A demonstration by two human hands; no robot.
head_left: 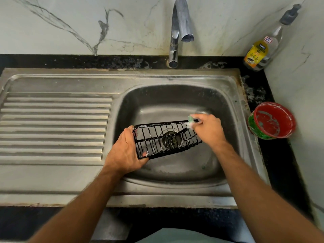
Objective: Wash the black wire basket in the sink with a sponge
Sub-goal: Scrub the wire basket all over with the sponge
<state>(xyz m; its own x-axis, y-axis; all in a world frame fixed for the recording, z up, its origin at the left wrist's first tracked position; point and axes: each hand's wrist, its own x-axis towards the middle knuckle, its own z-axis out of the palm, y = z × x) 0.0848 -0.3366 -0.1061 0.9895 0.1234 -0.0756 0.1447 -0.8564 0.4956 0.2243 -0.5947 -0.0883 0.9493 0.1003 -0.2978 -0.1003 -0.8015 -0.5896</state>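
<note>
Both hands (125, 151) (209, 129) curled: L basket (166, 139), R sponge (190, 122).

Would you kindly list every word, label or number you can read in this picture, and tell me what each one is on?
"DISHWASH GEL": yellow label of the clear bottle in the back right corner.
Dark brand patch above those words: too blurred to read.
Small white sticker with red and blue marks, higher on the bottle: unreadable.
Red and green tub: no readable text.

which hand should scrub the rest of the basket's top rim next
Right. The right hand already pinches the soapy sponge against the black wire basket at its far corner, while the left hand grips the basket's left end, steadying it over the sink.
</note>
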